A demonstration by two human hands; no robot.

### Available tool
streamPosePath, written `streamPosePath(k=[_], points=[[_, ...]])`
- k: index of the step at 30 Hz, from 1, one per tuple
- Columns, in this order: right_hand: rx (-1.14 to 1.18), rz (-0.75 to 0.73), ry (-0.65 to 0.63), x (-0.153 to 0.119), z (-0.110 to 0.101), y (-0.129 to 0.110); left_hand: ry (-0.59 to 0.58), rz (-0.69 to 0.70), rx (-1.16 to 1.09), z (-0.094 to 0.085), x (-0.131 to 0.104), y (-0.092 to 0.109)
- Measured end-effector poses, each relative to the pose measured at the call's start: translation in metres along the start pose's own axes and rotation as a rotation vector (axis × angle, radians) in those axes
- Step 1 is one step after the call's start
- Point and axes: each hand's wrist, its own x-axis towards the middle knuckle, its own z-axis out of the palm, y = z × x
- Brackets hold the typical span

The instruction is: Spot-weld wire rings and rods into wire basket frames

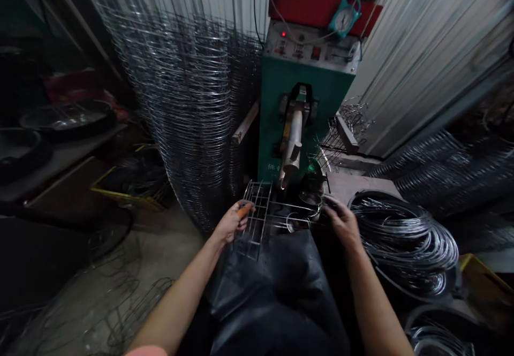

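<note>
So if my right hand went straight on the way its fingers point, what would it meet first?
Probably the round metal part just left of your right hand's fingertips, in front of the green machine. Depth is unclear, though, so it might brush the thin wires first.

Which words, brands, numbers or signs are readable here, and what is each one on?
"佛", probably: first character of pale lettering low on the front of the green machine; what follows is too blurred to read.
Control panel on its top: any markings by the switches are too small to read.
Turquoise-framed dial: there are marks on its face, but no numbers I can make out.
I can read no other text.
</note>
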Motion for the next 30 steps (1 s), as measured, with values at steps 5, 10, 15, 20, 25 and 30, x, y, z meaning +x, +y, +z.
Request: streamPosePath(k=[5, 10, 15, 20, 25, 30], points=[[-0.185, 0.003, -0.192, -0.078, -0.010, 0.047, 0.050, -0.243, -0.208, -0.029, -0.047, 0.001], [-0.300, -0.197, -0.412, -0.144, 0.047, 0.037, -0.020, -0.544, -0.345, -0.028, -0.064, -0.022], [-0.250, -0.342, -0.480, -0.173, 0.055, 0.013, -0.091, -0.623, -0.419, -0.028, -0.068, -0.043], [-0.137, -0.398, -0.438, -0.172, 0.051, -0.016, -0.021, -0.365, -0.372, -0.018, -0.068, -0.039], [-0.092, -0.217, -0.291, -0.155, 0.066, -0.025, 0.214, 0.076, 0.084, -0.004, -0.088, -0.065], [-0.028, -0.154, -0.319, -0.150, 0.083, -0.033, 0.086, 0.225, 0.353, 0.013, -0.107, -0.095]])
